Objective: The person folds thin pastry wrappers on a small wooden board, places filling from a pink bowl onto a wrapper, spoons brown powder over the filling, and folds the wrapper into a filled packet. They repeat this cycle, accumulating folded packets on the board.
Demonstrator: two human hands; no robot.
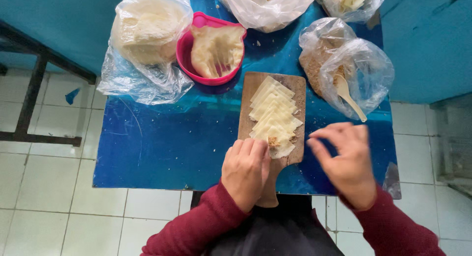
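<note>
A wooden cutting board [250, 89] lies on a small blue table [162, 143], with several pale square dough wrappers [272, 111] fanned down its length. The nearest wrapper [281, 147] carries a small brown lump of filling. My left hand [246, 170] rests at the board's near end, its fingertips touching that wrapper's edge. My right hand [344, 160] hovers just right of the board, thumb and fingers pinched loosely together, slightly blurred. I cannot tell if it holds any filling.
A pink bowl [189, 54] of pale dough scraps sits behind the board. A clear bag of wrappers [147, 27] lies at the back left. At the right, a plastic bag of brown filling [339, 69] holds a pale spoon [348, 96]. More bags [268, 8] line the far edge.
</note>
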